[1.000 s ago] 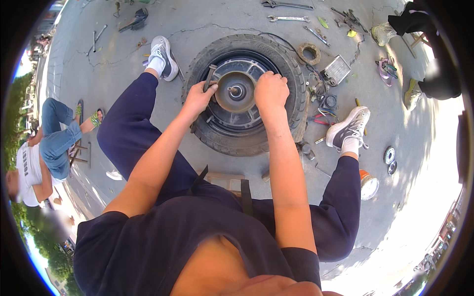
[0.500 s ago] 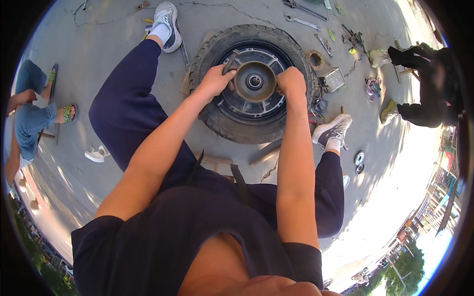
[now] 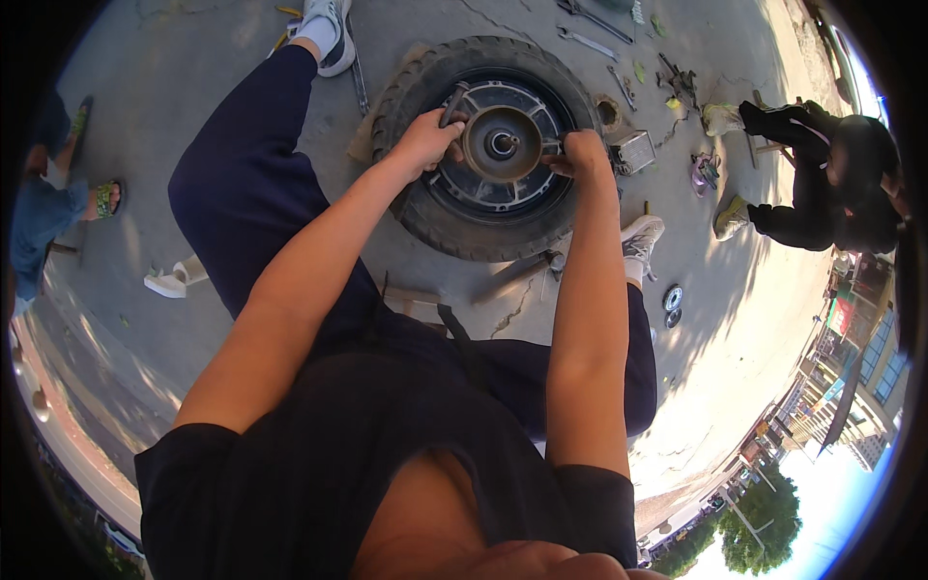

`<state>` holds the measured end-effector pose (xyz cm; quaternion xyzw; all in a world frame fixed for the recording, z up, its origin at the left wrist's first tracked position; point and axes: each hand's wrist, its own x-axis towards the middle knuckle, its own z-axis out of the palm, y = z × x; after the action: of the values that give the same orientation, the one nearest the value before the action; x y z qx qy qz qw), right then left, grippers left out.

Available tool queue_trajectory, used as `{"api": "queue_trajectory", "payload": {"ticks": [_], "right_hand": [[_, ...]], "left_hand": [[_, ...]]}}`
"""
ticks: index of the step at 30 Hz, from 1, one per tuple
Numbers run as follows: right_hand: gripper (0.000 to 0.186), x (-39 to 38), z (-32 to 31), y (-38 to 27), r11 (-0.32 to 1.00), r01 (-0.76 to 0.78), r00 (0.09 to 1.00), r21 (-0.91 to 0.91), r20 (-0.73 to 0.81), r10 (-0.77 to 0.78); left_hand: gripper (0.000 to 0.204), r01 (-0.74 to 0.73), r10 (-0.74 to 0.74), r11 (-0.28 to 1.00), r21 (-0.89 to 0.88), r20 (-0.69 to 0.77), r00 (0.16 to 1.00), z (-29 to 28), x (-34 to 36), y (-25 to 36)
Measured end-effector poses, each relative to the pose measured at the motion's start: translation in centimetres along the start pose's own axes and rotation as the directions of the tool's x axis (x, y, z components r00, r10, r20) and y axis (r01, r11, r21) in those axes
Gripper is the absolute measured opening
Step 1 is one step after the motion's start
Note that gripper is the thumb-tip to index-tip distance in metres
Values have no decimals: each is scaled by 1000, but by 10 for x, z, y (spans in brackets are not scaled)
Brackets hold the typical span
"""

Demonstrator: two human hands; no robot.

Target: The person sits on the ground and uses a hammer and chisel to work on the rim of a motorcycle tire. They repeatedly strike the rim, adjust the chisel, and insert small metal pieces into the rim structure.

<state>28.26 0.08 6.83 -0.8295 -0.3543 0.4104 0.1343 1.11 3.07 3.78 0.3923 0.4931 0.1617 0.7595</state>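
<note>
A thick black tyre (image 3: 416, 215) on a wheel lies flat on the ground before me. Inside it is a dark round hub cover (image 3: 512, 197) with bolts round its edge. A brown, dish-shaped drum (image 3: 481, 155) sits in its middle, around a short axle (image 3: 504, 145). My left hand (image 3: 423, 145) is closed round a dark metal bar (image 3: 453, 102) at the drum's left side; its far end points up and away. At the drum's right side, my right hand (image 3: 586, 155) has its fingers curled inward near the rim. What they grip, if anything, is hidden.
Wrenches (image 3: 588, 43) lie at the far right, near a metal box (image 3: 634, 153) and a ring-shaped part (image 3: 607, 113). Small round parts (image 3: 673, 300) lie beyond my right foot. A person in black (image 3: 822, 174) sits at right, another in blue (image 3: 46, 217) at left. A wooden piece (image 3: 507, 280) lies before the tyre.
The view has shifted a little, so the wheel appears slightly higher. My right hand has turned, its fingers now showing beside the drum. My left hand still grips the bar.
</note>
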Motion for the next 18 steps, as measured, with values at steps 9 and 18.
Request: {"api": "queue_trajectory", "payload": {"ticks": [9, 18], "right_hand": [[29, -74, -24, 132, 980, 153, 672, 125, -740, -11], [53, -96, 196, 355, 858, -436, 792, 273, -337, 510]], "left_hand": [[26, -71, 66, 997, -33, -144, 987, -19, -5, 1], [36, -122, 93, 950, -286, -113, 989, -51, -18, -5]]}}
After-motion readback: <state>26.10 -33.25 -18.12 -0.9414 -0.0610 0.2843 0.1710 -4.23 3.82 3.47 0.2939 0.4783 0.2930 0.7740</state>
